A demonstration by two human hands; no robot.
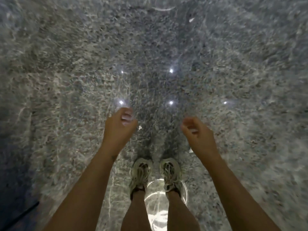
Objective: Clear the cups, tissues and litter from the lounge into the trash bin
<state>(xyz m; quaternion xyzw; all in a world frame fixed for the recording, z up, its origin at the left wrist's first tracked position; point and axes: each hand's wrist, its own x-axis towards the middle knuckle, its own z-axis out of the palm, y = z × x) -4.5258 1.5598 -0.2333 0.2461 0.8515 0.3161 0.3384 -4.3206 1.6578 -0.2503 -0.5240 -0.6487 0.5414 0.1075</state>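
Note:
I am looking straight down at a speckled grey stone floor [233, 72]. My left hand [119, 126] hangs in front of me with its fingers curled inward. A pale patch shows at its fingertips, and blur hides whether that is a scrap of litter or only nails. My right hand [197, 132] hangs beside it with loosely curled fingers, thumb and forefinger apart, holding nothing I can see. Small white scraps lie on the floor: one [140, 127] just right of my left hand, and a thin curved strip [164, 8] and a small flake [191, 20] far ahead.
My two feet in pale sneakers [140, 174] stand together below my hands. Bright ceiling-light reflections dot the glossy floor. A dark edge [15, 189] runs along the lower left. No bin or furniture is in view.

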